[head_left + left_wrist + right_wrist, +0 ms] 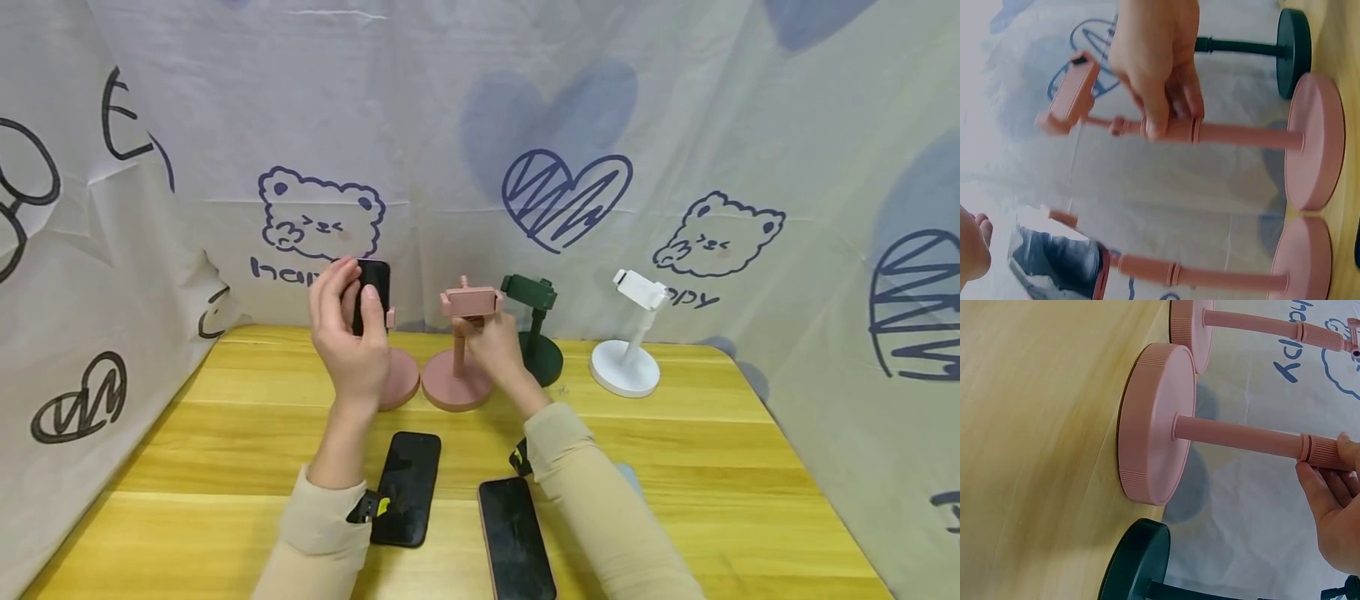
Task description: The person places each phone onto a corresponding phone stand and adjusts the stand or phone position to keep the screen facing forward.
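While cloth (442, 208) backs the table (712, 467), right hand (493, 348) grips pink stand (456, 385), left hand (351, 343) loose.

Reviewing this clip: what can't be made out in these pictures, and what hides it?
Head: left pink phone stand's pole, behind the left hand.
Head: pale blue item, partly hidden by the right sleeve; kind unclear.
Head: near end of the rightmost phone, cut by the bottom edge.
Right wrist: part of the right hand, past the right edge.

Pink stand (1229, 135) upright beside matching stand (1229, 277); black phone (1069, 262) seemingly clamped in latter.
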Available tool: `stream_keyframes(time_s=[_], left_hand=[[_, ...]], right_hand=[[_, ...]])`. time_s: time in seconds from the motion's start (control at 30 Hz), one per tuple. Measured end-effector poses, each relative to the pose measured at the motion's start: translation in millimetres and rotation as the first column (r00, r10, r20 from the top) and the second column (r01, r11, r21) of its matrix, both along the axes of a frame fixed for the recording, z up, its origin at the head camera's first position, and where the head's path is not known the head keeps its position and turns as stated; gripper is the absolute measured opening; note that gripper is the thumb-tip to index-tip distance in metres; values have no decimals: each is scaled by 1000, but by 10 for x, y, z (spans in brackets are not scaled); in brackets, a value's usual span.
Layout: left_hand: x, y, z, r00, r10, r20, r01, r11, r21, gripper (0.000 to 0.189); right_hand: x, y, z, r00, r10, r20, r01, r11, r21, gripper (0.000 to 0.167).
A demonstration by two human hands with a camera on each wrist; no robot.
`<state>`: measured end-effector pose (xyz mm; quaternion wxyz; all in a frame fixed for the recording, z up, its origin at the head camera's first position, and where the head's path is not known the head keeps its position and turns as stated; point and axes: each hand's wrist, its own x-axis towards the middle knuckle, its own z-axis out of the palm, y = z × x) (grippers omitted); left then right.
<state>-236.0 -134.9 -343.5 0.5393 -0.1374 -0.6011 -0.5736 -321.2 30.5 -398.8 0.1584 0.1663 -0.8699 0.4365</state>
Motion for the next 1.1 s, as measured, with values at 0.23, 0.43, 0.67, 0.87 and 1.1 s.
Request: stream_keyframes(time_s=[0.23, 0.43, 0.67, 0.87, 1.1], left_hand=[[-83, 200, -89, 995, -55, 81, 67, 985, -158, 31], [-123, 306, -178, 985, -21, 170, 72, 951, -301, 32], [-141, 383, -242, 963, 5, 271, 103, 918, -383, 30], [-146, 386, -263, 943, -17, 333, 145, 920, -365, 29], [-170, 361, -254, 940, -66, 334, 185, 923, -338, 28]], right_hand=[[-1, -4, -25, 1000, 3, -3, -3, 1000, -9, 65], [-18, 7, -30, 999, 2, -39, -1, 1000, 21, 69], [-2, 9, -47, 999, -17, -47, 19, 998, 55, 60], [28, 12, -47, 1000, -16, -9, 16, 999, 33, 54], [27, 27, -31, 1000, -7, -18, 7, 1000, 24, 54]])
